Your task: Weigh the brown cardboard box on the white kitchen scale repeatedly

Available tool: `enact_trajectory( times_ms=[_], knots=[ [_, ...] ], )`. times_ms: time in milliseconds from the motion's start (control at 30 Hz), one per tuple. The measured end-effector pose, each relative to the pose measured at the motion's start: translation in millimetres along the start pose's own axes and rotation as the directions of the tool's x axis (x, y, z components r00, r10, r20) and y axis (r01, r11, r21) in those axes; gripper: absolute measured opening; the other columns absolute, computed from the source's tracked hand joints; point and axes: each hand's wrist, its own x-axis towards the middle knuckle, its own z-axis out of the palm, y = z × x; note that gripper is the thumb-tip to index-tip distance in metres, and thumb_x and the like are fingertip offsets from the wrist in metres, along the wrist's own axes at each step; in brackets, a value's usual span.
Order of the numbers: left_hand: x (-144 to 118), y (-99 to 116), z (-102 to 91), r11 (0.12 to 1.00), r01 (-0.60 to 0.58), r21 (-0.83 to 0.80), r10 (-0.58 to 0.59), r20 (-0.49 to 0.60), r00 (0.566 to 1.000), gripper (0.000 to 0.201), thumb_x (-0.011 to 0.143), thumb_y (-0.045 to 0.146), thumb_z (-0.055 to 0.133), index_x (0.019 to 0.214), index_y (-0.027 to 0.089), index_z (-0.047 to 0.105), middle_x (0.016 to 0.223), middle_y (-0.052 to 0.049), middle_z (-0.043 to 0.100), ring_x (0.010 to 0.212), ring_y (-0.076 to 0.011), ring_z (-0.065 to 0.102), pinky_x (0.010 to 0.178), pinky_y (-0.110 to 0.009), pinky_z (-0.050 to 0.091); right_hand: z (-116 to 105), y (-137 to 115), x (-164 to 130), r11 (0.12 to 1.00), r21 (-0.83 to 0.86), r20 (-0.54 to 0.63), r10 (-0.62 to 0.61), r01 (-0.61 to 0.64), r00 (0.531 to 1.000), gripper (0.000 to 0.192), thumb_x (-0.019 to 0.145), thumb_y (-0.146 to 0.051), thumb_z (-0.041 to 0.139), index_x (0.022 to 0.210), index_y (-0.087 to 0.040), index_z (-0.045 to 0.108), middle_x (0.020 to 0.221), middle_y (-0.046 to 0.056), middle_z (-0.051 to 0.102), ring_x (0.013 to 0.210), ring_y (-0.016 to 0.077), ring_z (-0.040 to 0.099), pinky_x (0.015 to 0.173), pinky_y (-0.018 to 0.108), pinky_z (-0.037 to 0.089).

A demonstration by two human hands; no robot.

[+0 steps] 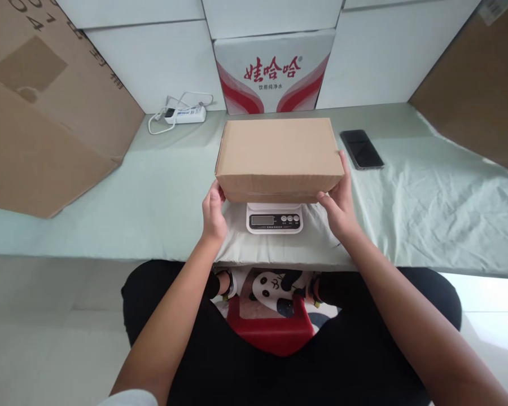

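Note:
A closed brown cardboard box (279, 148) is held level between my two hands, over a small white kitchen scale (274, 219). My left hand (214, 214) grips the box's near left corner, thumb toward me and the other fingers partly hidden behind it. At the near right corner my right hand (338, 200) has its thumb on the front face and its fingers along the right side. The scale's display and buttons show in front of the box, while its platform is hidden beneath. Whether the box rests on the platform I cannot tell.
On the pale green cloth (173, 186), a black phone (361, 149) lies to the right and a white power strip (185, 115) with a cable at the back left. Large cardboard panels (46, 124) flank both sides. A white and red carton (275, 70) stands behind.

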Motion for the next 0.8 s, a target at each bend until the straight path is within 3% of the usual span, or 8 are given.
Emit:
enact_trajectory(
  times_ms=[233, 400, 600, 800],
  knots=[
    [-2.5, 5.7, 5.8, 1.000, -0.001, -0.028, 0.001, -0.001, 1.000, 0.079, 0.106, 0.091, 0.043, 0.136, 0.028, 0.081, 0.135, -0.014, 0.083, 0.141, -0.0352, 0.075, 0.119, -0.047, 0.061, 2.7, -3.3, 4.7, 0.999, 0.039, -0.067, 0.041, -0.038, 0.997, 0.103, 0.093, -0.085, 0.071, 0.182, -0.050, 0.033, 0.196, -0.002, 0.034, 0.180, 0.0429, 0.035, 0.144, 0.071, 0.044],
    [-3.5, 6.7, 8.6, 1.000, -0.009, -0.027, 0.010, 0.034, 0.999, 0.078, 0.107, 0.089, 0.043, 0.141, 0.029, 0.079, 0.141, -0.014, 0.082, 0.146, -0.0352, 0.073, 0.123, -0.048, 0.059, 3.5, 2.6, 6.4, 0.997, 0.066, -0.085, 0.036, -0.031, 0.996, 0.089, 0.094, -0.083, 0.071, 0.175, -0.056, 0.043, 0.188, -0.003, 0.046, 0.175, 0.0432, 0.043, 0.138, 0.075, 0.050],
    [2.5, 7.9, 4.9, 0.997, -0.020, -0.071, 0.021, 0.006, 1.000, 0.084, 0.103, 0.092, 0.049, 0.147, 0.027, 0.079, 0.159, -0.014, 0.077, 0.159, -0.0367, 0.066, 0.135, -0.050, 0.052, 1.0, 6.4, 4.8, 0.998, 0.004, -0.127, -0.059, 0.060, 0.990, 0.099, 0.096, -0.083, 0.067, 0.182, -0.048, 0.033, 0.185, 0.005, 0.050, 0.168, 0.0431, 0.052, 0.133, 0.069, 0.055],
    [7.4, 3.0, 0.6, 0.996, 0.017, -0.091, -0.020, -0.033, 0.999, 0.091, 0.098, 0.098, 0.051, 0.154, 0.031, 0.076, 0.174, -0.010, 0.068, 0.170, -0.0372, 0.056, 0.142, -0.052, 0.047, 0.5, 5.4, 3.1, 0.987, -0.052, -0.217, -0.161, 0.153, 0.963, 0.094, 0.095, -0.087, 0.068, 0.177, -0.055, 0.036, 0.162, 0.008, 0.064, 0.143, 0.0398, 0.069, 0.114, 0.067, 0.064]
  ],
)
